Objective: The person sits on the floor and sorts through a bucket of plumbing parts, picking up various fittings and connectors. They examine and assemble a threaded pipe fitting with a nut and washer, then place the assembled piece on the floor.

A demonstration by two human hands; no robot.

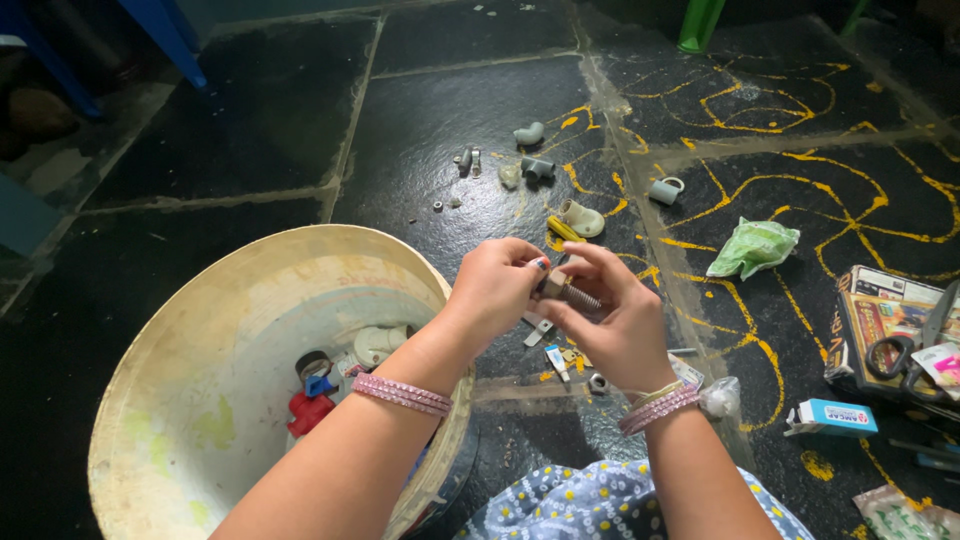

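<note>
From the head view, I see my left hand point(495, 285) pinching the head end of a threaded metal fitting point(570, 291) above the dark stone floor point(250, 120), beside the cream tub point(200, 330). My right hand point(620, 320) cups its threaded end, fingertips pressed on. I judge that steady, square turning matters here.
</note>
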